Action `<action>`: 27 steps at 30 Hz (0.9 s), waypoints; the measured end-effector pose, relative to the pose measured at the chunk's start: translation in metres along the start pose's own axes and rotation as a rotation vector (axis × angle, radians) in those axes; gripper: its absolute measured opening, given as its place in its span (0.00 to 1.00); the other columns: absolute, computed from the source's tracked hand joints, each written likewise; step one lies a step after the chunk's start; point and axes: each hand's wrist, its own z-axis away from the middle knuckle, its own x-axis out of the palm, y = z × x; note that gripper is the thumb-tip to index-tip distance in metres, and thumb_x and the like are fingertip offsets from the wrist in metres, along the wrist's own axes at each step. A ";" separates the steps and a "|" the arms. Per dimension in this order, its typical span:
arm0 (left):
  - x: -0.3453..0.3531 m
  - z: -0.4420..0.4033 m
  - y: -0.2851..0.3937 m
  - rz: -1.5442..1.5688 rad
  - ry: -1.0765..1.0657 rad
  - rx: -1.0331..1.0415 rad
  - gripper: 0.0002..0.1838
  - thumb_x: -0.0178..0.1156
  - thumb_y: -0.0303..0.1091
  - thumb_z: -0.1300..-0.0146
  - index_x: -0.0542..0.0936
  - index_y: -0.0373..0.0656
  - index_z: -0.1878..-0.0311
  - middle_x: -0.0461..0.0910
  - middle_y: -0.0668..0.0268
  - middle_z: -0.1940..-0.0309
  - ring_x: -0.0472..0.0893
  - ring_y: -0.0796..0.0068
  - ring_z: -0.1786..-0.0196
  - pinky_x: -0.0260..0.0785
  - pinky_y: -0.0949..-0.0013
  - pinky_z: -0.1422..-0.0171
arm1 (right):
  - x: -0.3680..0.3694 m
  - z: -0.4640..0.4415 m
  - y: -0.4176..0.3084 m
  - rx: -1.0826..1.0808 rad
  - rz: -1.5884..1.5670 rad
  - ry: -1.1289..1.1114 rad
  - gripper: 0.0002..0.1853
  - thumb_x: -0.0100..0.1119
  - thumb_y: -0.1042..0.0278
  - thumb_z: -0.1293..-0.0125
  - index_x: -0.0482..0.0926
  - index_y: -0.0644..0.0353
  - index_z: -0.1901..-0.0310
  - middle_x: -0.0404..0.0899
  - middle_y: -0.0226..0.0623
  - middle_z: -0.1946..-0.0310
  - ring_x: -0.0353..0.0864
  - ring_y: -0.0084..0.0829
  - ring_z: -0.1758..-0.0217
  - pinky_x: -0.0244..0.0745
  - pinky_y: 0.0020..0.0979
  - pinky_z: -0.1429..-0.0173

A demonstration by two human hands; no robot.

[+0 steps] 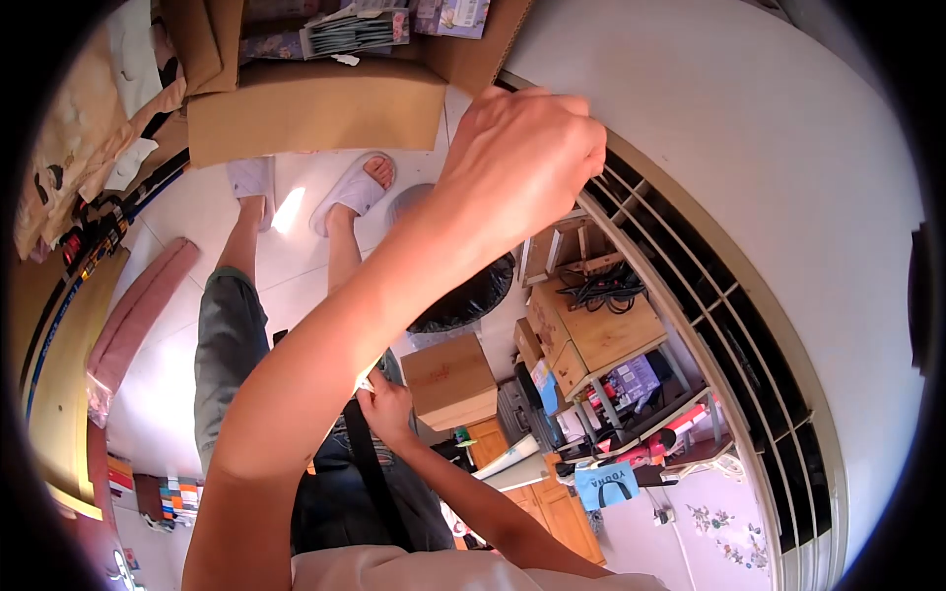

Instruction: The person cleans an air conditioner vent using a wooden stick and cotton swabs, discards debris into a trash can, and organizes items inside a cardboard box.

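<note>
My left hand [532,148] reaches across and up, its fingers curled at the edge of a white appliance with a slatted vent grille [709,315], which looks like an air conditioner. The fingertips are turned away, so what they grip is hidden. Down at my waist, my right hand [386,409] is closed beside a black strap [365,463]. A small white bit shows at its fingertips, too small to name; my left forearm partly covers that spot.
An open cardboard box [315,116] with packets stands beyond my slippers [355,192]. Below my left arm are a black-lined bin [468,300] and a closed carton [449,379]. A wooden cabinet [596,325] carries coiled black cables. A reddish padded roll [143,315] lies left.
</note>
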 end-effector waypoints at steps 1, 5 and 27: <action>0.002 0.001 0.002 -0.021 0.005 -0.023 0.03 0.61 0.29 0.47 0.80 0.41 0.73 0.75 0.65 0.75 0.77 0.63 0.66 0.65 0.62 0.56 | 0.000 0.000 0.000 -0.010 -0.003 0.013 0.12 0.55 0.69 0.41 0.77 0.48 0.55 0.82 0.39 0.74 0.81 0.41 0.76 0.74 0.39 0.72; 0.006 0.008 0.012 -0.192 0.074 -0.034 0.00 0.60 0.24 0.53 0.80 0.40 0.76 0.77 0.63 0.75 0.79 0.64 0.65 0.65 0.62 0.54 | 0.004 0.001 0.007 -0.067 0.008 0.036 0.11 0.55 0.69 0.42 0.77 0.50 0.56 0.81 0.40 0.76 0.80 0.42 0.77 0.74 0.39 0.73; -0.002 0.015 0.010 -0.187 0.150 -0.161 0.01 0.60 0.27 0.49 0.79 0.42 0.74 0.77 0.65 0.77 0.78 0.62 0.71 0.67 0.62 0.56 | 0.000 0.001 0.003 -0.021 -0.030 0.047 0.12 0.56 0.71 0.42 0.78 0.49 0.56 0.81 0.40 0.74 0.80 0.42 0.76 0.74 0.38 0.72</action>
